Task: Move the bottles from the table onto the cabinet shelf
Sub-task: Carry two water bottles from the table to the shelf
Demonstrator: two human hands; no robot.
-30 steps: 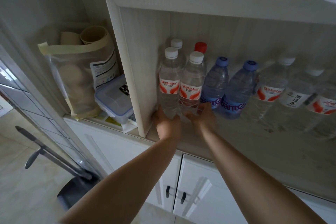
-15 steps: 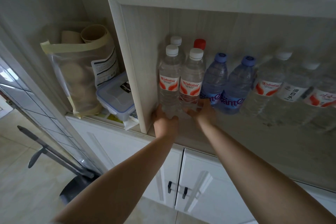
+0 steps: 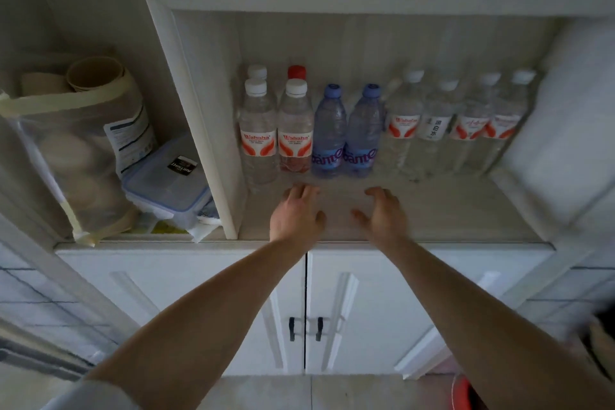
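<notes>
**Two more bottles set on the shelf, both hands free**

At far left, outside the cabinet, a taped plastic bag (image 3: 76, 156) of rolls leans beside a clear lidded food box (image 3: 166, 186). Neither belongs to the task.

Inside the cabinet shelf (image 3: 432, 210), the row starts against the left wall with two white-capped, red-labelled bottles: the left front bottle (image 3: 258, 133) and the second front bottle (image 3: 295, 130) just beside it, both upright. Behind them stand another white cap and a red-capped bottle (image 3: 297, 71). Next come two blue bottles (image 3: 346, 136), touching each other, then a group of clear bottles (image 3: 459, 123) running to the right, blurred but all standing.

In front of the row, above the bare shelf board, the left hand (image 3: 294, 213) has its fingers spread and loose, holding nothing; it is near the second front bottle but apart from it. The right hand (image 3: 382, 213) is likewise relaxed and empty, with fingers slightly curved, below the blue pair.

By my reading, every bottle in view is already on the shelf and placed upright, so this load is done. The table is not in view, so I cannot tell whether more bottles wait there; open board remains in front of the row if they do.
</notes>
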